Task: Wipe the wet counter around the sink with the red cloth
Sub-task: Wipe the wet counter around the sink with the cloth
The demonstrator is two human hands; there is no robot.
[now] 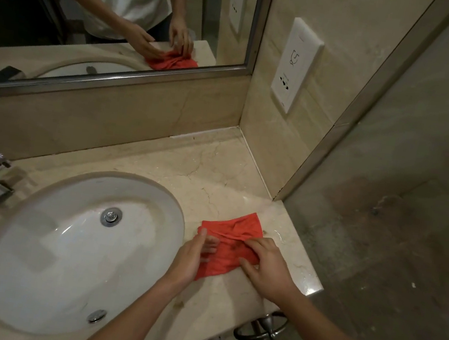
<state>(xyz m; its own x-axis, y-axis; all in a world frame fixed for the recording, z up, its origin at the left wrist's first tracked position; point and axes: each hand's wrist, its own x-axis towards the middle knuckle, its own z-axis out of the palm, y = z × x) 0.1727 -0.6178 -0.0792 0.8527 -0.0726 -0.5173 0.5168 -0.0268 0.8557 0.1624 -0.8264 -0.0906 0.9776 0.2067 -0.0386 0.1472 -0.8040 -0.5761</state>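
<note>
One view only, and it rides on the person's head, looking forward and steeply down over the counter (217, 174). It sits close in: both forearms enter from six and five o'clock, and the sink (36, 245) fills the eight o'clock side. The wide lens bows the edges. Up at eleven o'clock the mirror (124, 14) throws back the same counter corner from the opposite side, so that patch shows twice. The wall plate (295, 65) hangs at one o'clock.
</note>
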